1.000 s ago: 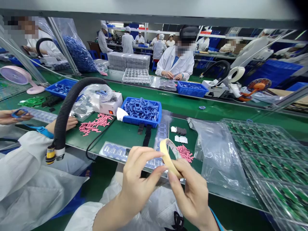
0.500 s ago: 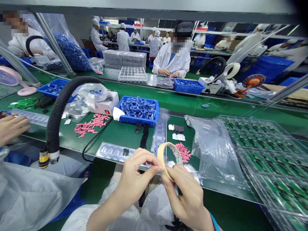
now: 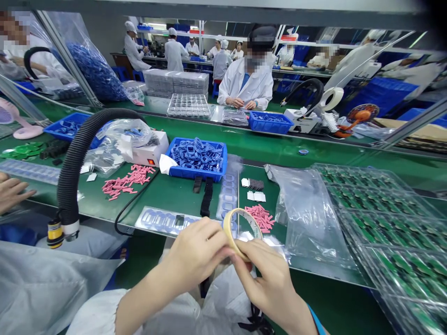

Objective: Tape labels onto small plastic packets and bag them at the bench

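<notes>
A cream-coloured roll of masking tape (image 3: 228, 229) is held up on its edge just beyond the bench's front edge. My right hand (image 3: 270, 274) grips its lower rim, with the thumb below and fingers reaching into the ring. From the other side, my left hand (image 3: 197, 246) pinches at the tape's lower left edge; its fingertips are partly hidden behind the thumb and roll. Behind my hands lies a clear strip of blue frames (image 3: 152, 219), with one dark square piece (image 3: 179, 220) on it. Pink strips (image 3: 261, 217) are heaped just past the roll.
A blue tray (image 3: 195, 175) holds many blue frames. A black flexible hose (image 3: 68, 181) arches over the bench at left. Plastic bags (image 3: 310, 218) and stacked trays of green boards (image 3: 380, 223) occupy the right. A co-worker's hand (image 3: 12, 191) rests at far left.
The roll has tilted and dropped slightly between my hands. My left hand has turned, its fingers curling closer in against the tape. The whole view has shifted a little.
</notes>
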Available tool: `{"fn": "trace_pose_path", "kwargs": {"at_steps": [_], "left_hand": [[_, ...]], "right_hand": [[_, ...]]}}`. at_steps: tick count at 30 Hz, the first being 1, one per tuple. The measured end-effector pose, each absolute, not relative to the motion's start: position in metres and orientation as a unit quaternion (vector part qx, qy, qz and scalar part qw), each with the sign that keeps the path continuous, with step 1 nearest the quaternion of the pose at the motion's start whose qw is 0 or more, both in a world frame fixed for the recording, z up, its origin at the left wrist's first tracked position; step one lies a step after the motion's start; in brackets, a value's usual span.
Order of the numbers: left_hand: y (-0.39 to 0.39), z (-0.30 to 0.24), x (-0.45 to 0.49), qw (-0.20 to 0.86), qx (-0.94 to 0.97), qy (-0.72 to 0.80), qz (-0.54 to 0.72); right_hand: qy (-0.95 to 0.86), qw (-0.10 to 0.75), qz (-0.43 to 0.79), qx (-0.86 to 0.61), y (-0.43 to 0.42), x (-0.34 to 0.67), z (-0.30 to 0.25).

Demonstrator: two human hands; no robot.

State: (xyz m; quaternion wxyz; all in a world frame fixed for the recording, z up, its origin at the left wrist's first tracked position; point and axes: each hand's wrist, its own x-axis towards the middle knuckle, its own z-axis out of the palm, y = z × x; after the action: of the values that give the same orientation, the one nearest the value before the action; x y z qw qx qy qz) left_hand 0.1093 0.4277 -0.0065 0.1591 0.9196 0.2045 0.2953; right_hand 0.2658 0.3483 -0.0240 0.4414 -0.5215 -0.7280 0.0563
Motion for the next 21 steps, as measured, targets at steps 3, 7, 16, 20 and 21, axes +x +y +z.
{"fn": "trace_pose_path", "kwargs": {"at_steps": [3,7,16,20,21], "left_hand": [[0.433,-0.005,0.111,0.099,0.94,0.157,0.287],[0.438,-0.005,0.107,0.158,0.916,0.18,0.323],[0.426,-0.01,0.098,0.35,0.85,0.157,0.362],[0.428,-0.015,0.092,0.365,0.843,0.186,0.35],[0.43,-0.017,0.089,0.377,0.832,0.21,0.349]], "right_hand": [[-0.741,0.427,0.067,-0.514,0.345,0.268,-0.022],[-0.76,0.432,0.166,-0.456,0.334,0.275,-0.012],[-0.758,0.398,0.084,-0.51,0.342,0.284,-0.013],[-0.722,0.409,0.007,-0.559,0.351,0.289,-0.02],[-0.726,0.417,0.033,-0.545,0.35,0.291,-0.018]]}}
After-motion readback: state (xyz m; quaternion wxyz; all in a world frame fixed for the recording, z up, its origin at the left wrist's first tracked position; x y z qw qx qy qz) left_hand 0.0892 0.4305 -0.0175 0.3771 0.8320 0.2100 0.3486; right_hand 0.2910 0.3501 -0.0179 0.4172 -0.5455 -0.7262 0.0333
